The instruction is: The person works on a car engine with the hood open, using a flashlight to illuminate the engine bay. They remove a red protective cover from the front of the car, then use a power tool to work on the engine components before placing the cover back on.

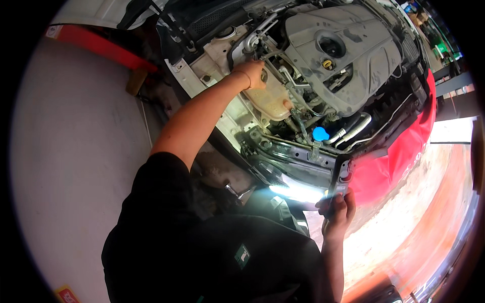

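Grasps a slim black handheld device (340, 178) in the right hand (337, 209), just beside a red cover (399, 161). Farther in, past a blue cap (320, 134), reaches with the left hand (249, 76) to the upper part of a yellowed plastic tank (272, 99), with fingers curled, cannot tell around what. Has a grey engine cover (353, 38) beyond, right of the tank, with a yellow cap (327, 64) on it

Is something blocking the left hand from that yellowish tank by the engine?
Nothing visible is. The left hand is right at the far end of the yellowish tank; I can't tell whether they touch.
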Available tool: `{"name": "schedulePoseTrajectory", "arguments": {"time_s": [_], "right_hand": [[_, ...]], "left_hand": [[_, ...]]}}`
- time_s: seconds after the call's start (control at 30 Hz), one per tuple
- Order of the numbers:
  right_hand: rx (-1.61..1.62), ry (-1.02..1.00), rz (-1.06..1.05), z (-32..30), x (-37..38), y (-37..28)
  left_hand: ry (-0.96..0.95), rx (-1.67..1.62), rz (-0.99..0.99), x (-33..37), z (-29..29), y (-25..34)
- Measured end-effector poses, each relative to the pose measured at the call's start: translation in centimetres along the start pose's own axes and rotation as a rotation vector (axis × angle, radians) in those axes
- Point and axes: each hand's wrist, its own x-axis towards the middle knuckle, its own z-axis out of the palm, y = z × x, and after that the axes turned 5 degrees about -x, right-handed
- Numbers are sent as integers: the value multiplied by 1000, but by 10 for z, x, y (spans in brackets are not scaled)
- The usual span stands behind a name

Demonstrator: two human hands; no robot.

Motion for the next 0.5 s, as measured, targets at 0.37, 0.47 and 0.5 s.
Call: {"name": "schedulePoseTrajectory", "arguments": {"time_s": [0.37, 0.47, 0.5], "right_hand": [[64, -11, -33, -12, 1, 7], [96, -9, -16, -15, 1, 10], [101, -11, -13, -16, 1, 10]], "left_hand": [[-33, -12, -314, 20, 5, 8], [150, 164, 42, 8, 18, 0], [127, 175, 89, 9, 20, -5]]}}
